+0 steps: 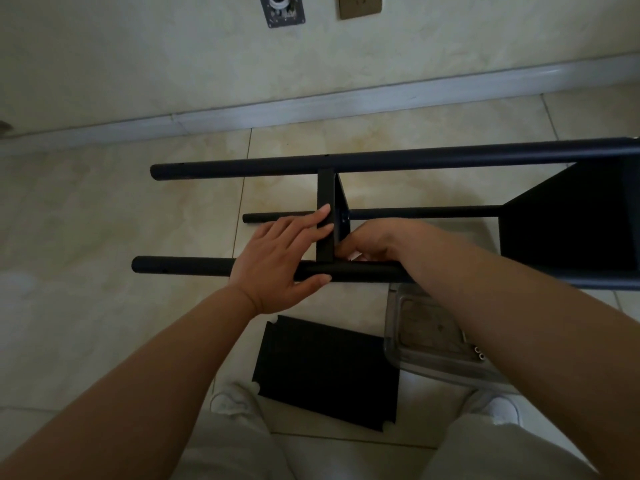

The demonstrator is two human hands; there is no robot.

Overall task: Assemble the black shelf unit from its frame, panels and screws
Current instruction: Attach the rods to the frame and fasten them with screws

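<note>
The black shelf frame lies on its side on the tiled floor, its tubes running left to right. A black panel stands on edge between the tubes at the middle. My left hand rests on the near tube, thumb under it and straight fingers pressed against the panel's left face. My right hand is curled behind the panel's right side just above the near tube; what its fingertips hold is hidden. Another panel sits fitted at the frame's right end. A loose black panel lies flat near my knees.
A clear plastic tray with small white parts at its right edge sits under my right forearm. The wall and grey skirting board run along the far side. My knees and white shoes are at the bottom of the view.
</note>
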